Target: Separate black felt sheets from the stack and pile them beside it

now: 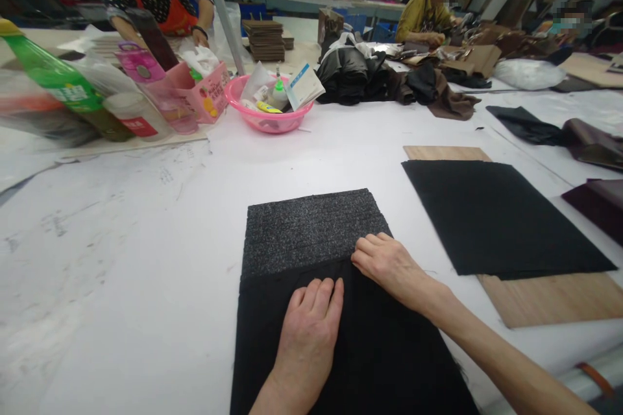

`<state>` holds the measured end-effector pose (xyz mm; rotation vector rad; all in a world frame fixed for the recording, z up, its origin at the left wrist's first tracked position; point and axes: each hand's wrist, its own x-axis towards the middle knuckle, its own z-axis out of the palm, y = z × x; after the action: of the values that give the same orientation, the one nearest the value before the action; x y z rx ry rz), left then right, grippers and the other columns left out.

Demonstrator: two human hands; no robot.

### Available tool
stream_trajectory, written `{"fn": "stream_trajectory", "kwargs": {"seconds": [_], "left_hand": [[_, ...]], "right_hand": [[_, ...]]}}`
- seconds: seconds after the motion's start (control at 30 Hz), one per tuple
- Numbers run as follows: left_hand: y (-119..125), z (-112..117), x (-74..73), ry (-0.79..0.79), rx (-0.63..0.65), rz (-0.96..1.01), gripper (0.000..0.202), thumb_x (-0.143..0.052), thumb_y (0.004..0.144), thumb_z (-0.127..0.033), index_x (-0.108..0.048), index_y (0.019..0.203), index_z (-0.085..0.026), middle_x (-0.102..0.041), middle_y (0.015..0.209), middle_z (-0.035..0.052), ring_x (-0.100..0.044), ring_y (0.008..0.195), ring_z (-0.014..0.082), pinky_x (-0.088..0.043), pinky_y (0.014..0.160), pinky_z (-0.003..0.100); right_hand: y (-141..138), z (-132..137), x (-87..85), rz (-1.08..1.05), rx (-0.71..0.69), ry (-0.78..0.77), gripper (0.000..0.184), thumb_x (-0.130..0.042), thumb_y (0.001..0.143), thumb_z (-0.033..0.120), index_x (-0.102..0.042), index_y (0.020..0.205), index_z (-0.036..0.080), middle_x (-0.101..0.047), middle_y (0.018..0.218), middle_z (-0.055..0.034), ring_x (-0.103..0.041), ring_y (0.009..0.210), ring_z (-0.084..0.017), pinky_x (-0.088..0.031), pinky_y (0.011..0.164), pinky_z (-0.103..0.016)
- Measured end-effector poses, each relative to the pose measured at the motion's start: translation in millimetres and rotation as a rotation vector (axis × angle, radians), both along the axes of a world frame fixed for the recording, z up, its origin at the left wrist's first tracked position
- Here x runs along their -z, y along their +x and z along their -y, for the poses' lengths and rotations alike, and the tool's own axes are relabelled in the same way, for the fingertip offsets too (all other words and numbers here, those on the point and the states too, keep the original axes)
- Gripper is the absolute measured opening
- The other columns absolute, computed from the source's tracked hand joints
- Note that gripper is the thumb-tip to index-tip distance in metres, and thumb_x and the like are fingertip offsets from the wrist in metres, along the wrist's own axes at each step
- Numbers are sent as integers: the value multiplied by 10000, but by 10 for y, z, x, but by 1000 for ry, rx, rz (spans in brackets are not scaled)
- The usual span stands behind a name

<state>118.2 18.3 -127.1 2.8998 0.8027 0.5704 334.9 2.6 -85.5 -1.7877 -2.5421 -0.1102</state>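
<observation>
A black fabric sheet (379,350) lies in front of me over a grey speckled felt piece (306,227), whose far part shows beyond the black edge. My left hand (311,324) rests flat on the black fabric, fingers stretched together toward its far edge. My right hand (384,262) sits at that same edge, fingers curled and pressing or pinching the fabric border. Neither hand lifts anything off the white table (146,259).
A second black sheet (491,214) lies on a wooden board (549,298) to the right. At the back stand a pink basin (267,118) with small items, a green bottle (58,81), a pink box (209,94) and piles of dark fabric (389,81). Other people work at the far tables.
</observation>
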Motion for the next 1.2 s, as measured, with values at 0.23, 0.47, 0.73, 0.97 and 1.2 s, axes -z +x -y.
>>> {"fn": "stream_trajectory", "kwargs": {"seconds": [0.23,0.47,0.73,0.97,1.2], "left_hand": [[-8,9,22,-9,9,-7,424,-502,872,-34,-561,1284,-111,-635,1167,113,-587,1052,277,-521,850,413],[-2,9,39,-13,9,-13,429,-506,874,-38,-549,1294,-114,-625,1176,108,-576,1067,271,-517,860,413],[9,-5,-16,-21,16,-72,453,-527,871,-55,-529,1319,-123,-616,1193,100,-563,1079,262,-511,859,402],[125,-68,-177,39,19,-237,443,-574,868,-119,-539,1309,-125,-631,1047,68,-587,871,221,-514,677,355],[269,-100,-198,72,-37,-251,390,-584,895,-179,-561,1285,-173,-586,871,25,-556,767,190,-460,610,328]], "right_hand": [[-47,-77,-6,52,-30,-4,203,-559,907,72,-539,745,193,-552,785,-20,-465,714,-191,-295,658,-346],[-75,-119,20,113,-37,-10,204,-541,865,17,-531,758,191,-547,771,-14,-482,691,-201,-331,655,-347],[-56,-90,16,78,3,39,181,-555,897,73,-539,756,186,-556,748,-17,-486,678,-199,-330,646,-347],[-32,-82,62,19,38,58,164,-556,891,92,-543,754,182,-563,758,-12,-506,695,-189,-337,665,-338],[-20,-57,96,-61,87,76,128,-558,865,79,-570,771,164,-566,753,-17,-517,694,-183,-354,662,-323]]}}
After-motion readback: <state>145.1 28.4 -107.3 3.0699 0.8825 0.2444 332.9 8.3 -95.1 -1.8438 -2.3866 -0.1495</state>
